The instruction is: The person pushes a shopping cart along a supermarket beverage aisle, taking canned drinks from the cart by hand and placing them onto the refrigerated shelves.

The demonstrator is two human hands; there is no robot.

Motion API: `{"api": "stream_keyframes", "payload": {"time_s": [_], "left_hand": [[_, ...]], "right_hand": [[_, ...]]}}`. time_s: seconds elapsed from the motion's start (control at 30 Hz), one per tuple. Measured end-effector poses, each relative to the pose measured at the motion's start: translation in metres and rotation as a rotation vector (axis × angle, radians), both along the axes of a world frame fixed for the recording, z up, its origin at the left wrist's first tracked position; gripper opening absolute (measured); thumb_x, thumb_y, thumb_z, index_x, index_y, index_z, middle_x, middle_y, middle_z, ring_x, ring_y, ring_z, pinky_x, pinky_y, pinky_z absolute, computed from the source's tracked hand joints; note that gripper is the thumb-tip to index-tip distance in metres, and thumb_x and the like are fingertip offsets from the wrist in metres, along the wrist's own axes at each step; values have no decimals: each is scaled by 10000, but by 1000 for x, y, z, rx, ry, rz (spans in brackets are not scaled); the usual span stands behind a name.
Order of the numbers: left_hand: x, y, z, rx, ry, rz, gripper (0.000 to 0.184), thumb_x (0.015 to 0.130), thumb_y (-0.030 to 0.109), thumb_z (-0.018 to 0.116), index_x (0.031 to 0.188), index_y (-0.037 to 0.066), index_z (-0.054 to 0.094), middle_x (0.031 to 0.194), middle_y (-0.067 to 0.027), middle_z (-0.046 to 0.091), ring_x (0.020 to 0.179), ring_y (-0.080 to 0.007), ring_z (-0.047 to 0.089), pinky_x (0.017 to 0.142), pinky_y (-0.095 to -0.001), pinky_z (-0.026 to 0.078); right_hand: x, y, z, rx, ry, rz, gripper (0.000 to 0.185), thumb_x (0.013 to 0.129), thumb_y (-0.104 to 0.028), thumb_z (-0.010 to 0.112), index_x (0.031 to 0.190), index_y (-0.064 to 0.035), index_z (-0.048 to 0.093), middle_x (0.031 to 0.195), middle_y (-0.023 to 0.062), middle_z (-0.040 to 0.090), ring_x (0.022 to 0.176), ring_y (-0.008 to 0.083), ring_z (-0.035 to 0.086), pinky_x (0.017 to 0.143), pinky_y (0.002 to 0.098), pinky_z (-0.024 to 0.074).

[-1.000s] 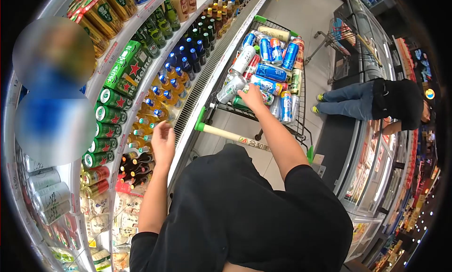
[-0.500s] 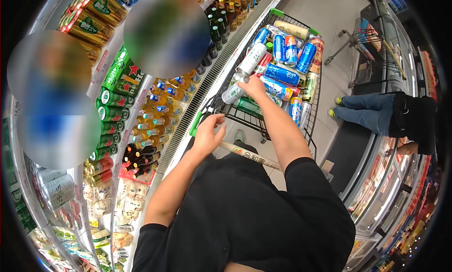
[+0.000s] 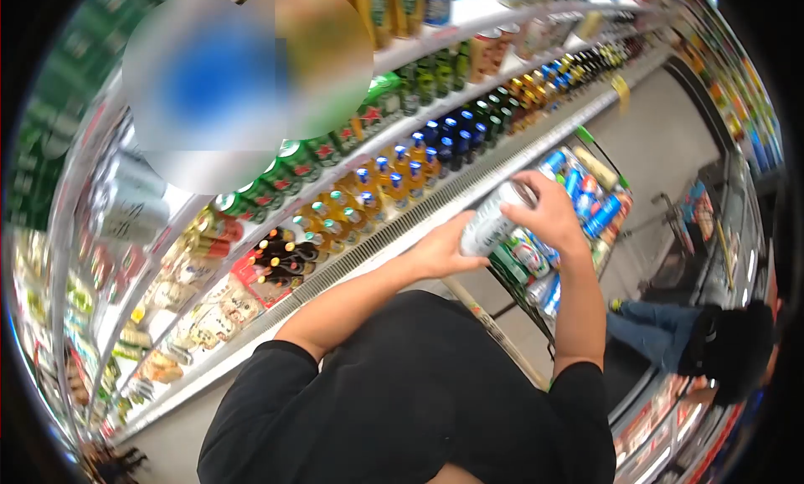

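Note:
In front of my body I hold a white-silver can [image 3: 488, 226], tilted, between my two hands. My right hand [image 3: 548, 214] is closed round its upper end, while my left hand [image 3: 445, 248] grips the lower end, thumb and fingers on either side. Beyond and partly under my hands is a black wire shopping cart with a pale handle [image 3: 494, 326]. It carries several cans, among them a blue can [image 3: 601, 217] and a green can [image 3: 523, 256]. My right hand and arm hide part of this load.
Chilled shelves run along the left, holding yellow bottles [image 3: 400, 176], green cans [image 3: 295, 162] and silver-white cans [image 3: 130, 208]. A vent grille [image 3: 381, 233] edges the lowest shelf. To the right stand a person in jeans [image 3: 653, 333] and another cart [image 3: 670, 233].
The silver-white can has come up out of the cart in my right hand. My left hand has moved from beside the cart handle onto it. The view has turned toward the shelves.

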State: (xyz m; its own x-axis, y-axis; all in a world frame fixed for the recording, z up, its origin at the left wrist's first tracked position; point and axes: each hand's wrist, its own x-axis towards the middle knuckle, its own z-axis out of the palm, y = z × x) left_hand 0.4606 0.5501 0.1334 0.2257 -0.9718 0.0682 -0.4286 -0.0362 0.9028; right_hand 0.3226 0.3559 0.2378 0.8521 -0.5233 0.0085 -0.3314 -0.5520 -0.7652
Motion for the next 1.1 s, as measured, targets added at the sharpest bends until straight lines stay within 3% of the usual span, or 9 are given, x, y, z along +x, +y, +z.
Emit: {"api": "stream_keyframes", "payload": {"time_s": [0.07,0.13,0.23,0.43,0.6,0.67,0.77,0.87,1.1], "left_hand": [[4,31,13,-15,92,67,878,766,406,866,1437,-5,477,1254,-274,652,1165,-437,656,1019,-476,515],[12,65,30,-41,112,198,871,763,393,854,1435,-14,477,1234,-271,662,1160,-438,661,1024,-472,517],[37,117,47,-74,136,418,822,773,351,887,1393,-16,490,1241,-214,657,1145,-327,676,997,-432,525],[102,197,71,-229,101,842,765,776,295,901,1358,-15,513,1248,-230,705,1143,-339,720,943,-439,573],[158,247,96,-370,-187,1068,791,754,317,874,1354,-29,493,1149,-238,707,1050,-416,718,898,-480,574],[178,266,116,-341,-47,1125,793,783,291,854,1386,-52,471,1282,-277,646,1168,-420,666,982,-489,536],[201,284,117,-387,-450,1301,806,827,244,822,1449,-85,429,1411,-313,550,1298,-439,568,1092,-497,462],[212,302,98,-323,-531,1314,821,859,203,794,1504,-101,386,1499,-328,457,1377,-458,479,1164,-500,393],[231,321,76,-267,-711,1300,822,852,185,794,1495,-125,388,1501,-336,472,1380,-486,478,1162,-525,401]], "right_hand": [[23,32,20,-66,-78,73,605,754,-331,863,1199,40,689,1072,192,756,998,272,745,897,381,573],[50,66,20,94,-201,101,763,784,-257,867,1395,83,561,1135,197,739,1026,234,727,902,369,580],[92,126,30,287,-323,244,920,811,-232,886,1537,75,411,1220,194,709,1035,208,712,885,340,583],[179,227,13,44,-174,483,833,801,-341,868,1404,110,511,1244,302,671,1154,403,685,993,452,538],[264,287,54,132,-182,584,764,761,-341,887,1310,84,569,1207,283,701,1158,391,691,1005,445,530],[297,306,71,77,-233,605,720,755,-316,889,1280,73,585,1192,268,711,1136,379,701,998,435,532],[353,326,71,47,-357,658,704,750,-291,900,1269,65,585,1160,256,716,1097,366,709,963,431,542],[398,342,59,31,-372,658,679,749,-280,905,1248,56,590,1138,250,717,1068,363,713,936,432,547],[436,363,44,-14,-346,648,674,785,-330,902,1211,85,586,1140,255,718,1068,354,709,924,419,543]]}}
